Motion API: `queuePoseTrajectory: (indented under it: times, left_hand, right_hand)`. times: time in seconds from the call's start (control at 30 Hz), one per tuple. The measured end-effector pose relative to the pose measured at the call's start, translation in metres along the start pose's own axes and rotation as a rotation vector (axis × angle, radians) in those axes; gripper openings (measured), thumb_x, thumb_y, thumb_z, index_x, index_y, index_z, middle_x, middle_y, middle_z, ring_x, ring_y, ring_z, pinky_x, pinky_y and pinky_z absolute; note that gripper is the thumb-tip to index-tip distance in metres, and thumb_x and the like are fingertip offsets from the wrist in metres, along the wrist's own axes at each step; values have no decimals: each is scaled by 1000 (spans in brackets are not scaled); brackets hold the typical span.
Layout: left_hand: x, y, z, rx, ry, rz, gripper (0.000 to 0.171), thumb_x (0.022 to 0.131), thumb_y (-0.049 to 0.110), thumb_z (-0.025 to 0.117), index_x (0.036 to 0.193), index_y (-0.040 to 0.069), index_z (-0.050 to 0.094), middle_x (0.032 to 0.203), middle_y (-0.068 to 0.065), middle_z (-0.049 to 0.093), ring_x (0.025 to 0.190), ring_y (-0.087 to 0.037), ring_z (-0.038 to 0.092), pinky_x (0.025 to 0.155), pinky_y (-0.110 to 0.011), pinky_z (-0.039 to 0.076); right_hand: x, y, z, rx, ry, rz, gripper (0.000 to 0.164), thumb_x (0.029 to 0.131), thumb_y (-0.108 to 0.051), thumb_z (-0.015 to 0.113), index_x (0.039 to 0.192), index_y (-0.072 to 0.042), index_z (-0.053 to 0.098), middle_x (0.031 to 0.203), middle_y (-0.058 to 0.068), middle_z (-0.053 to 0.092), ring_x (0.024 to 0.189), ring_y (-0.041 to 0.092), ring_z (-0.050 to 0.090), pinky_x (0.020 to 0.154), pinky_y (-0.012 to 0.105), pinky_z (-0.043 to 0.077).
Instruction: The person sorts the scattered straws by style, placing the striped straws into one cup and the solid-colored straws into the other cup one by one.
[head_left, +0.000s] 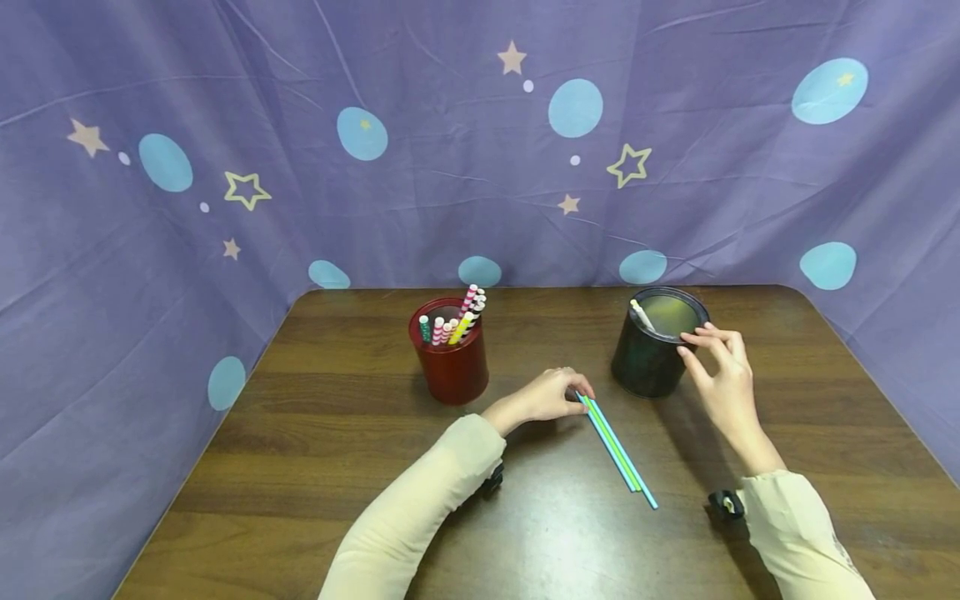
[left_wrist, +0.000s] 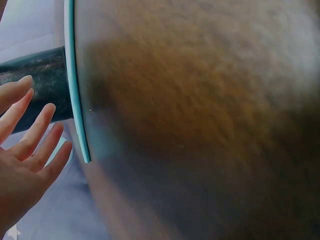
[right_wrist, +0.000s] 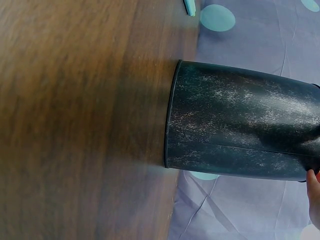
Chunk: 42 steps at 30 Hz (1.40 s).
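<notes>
Blue and green straws [head_left: 615, 446] lie in a bundle on the table, slanting toward the near right. My left hand [head_left: 555, 394] is at their far ends; in the left wrist view its fingers [left_wrist: 37, 137] are spread and one blue straw [left_wrist: 73, 82] shows beyond them. My right hand [head_left: 723, 379] pinches the near right rim of a dark green can [head_left: 647, 364], thumb outside, index finger at the rim. The can stands upright with a pale stick [head_left: 642, 315] leaning inside. In the right wrist view, a digit touches the can [right_wrist: 235, 122] near its rim.
A red can [head_left: 453, 375] stands to the left, holding several striped paper straws [head_left: 467, 312] in pink, black, yellow and green. The wooden table [head_left: 337, 450] ends at a purple curtain [head_left: 450, 167] behind both cans.
</notes>
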<state>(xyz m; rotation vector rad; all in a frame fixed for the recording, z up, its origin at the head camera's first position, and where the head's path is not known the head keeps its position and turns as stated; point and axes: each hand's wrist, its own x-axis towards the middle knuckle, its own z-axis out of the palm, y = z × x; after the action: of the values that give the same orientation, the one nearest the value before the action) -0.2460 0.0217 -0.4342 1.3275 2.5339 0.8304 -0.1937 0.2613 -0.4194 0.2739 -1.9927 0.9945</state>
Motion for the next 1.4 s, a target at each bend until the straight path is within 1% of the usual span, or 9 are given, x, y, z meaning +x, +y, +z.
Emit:
queuePoseTrajectory:
  times: [0.1,0.23,0.47,0.67,0.8,0.97,1.1,1.27,1.4]
  left_hand:
    - [-1,1,1,63,-31,23,17,75,12,68,92,8,66,87,-4,63,86,-16,55,76,-17,40]
    - [-1,2,3,114,-65,32,18,75,13,68,93,10,66,88,-2,62,87,-14,53,81,-18,38]
    - [-2,4,5,132,-96,-8,20,74,16,69,93,13,66,94,-1,59,92,-12,50,85,-17,36]
    - [-1,4,7,141,-119,-25,21,74,17,70,94,14,66,96,-1,58,94,-12,48,87,-19,36]
    - [-1,3,9,163,-134,-37,21,75,19,70,95,16,66,96,1,57,94,-10,48,87,-18,36]
    - [0,4,9,189,-139,-42,20,75,21,70,94,17,67,96,2,57,95,-11,49,88,-20,37]
    - [0,4,10,207,-144,-41,19,75,21,70,93,17,67,97,3,58,98,-11,49,90,-22,37]
    - [0,4,10,235,-157,-22,16,75,20,69,90,18,68,96,4,58,98,-11,48,90,-21,37]
    - [0,3,9,236,-170,-24,15,74,18,69,89,18,68,94,6,58,98,-10,48,92,-21,35]
  right_hand:
    - [0,1,0,3,5,1,26,66,16,67,90,5,64,98,23,53,106,36,49,99,18,32]
    - [0,0,0,-1,2,3,27,66,15,67,90,5,64,98,22,53,107,35,49,99,19,32]
    - [0,0,-1,-5,1,4,26,66,15,67,90,5,64,98,21,53,108,34,49,99,19,32]
    - [-1,2,0,-3,5,4,26,66,15,67,90,6,64,99,22,53,108,35,49,99,19,31]
    - [-2,1,0,-8,-2,10,25,67,14,67,91,5,64,99,22,53,108,34,49,99,18,31]
    - [-2,0,-1,-17,-15,20,26,67,13,68,91,4,64,99,20,53,108,35,49,99,17,31]
    - [-2,1,0,-13,-7,16,26,67,14,67,91,5,64,99,21,53,107,35,49,99,17,31]
    - [-1,1,0,-5,2,11,27,66,15,67,90,5,64,99,21,53,107,34,49,99,18,31]
    - [-1,-1,0,-9,-3,12,27,66,14,68,91,4,64,99,21,53,107,33,49,99,18,31]
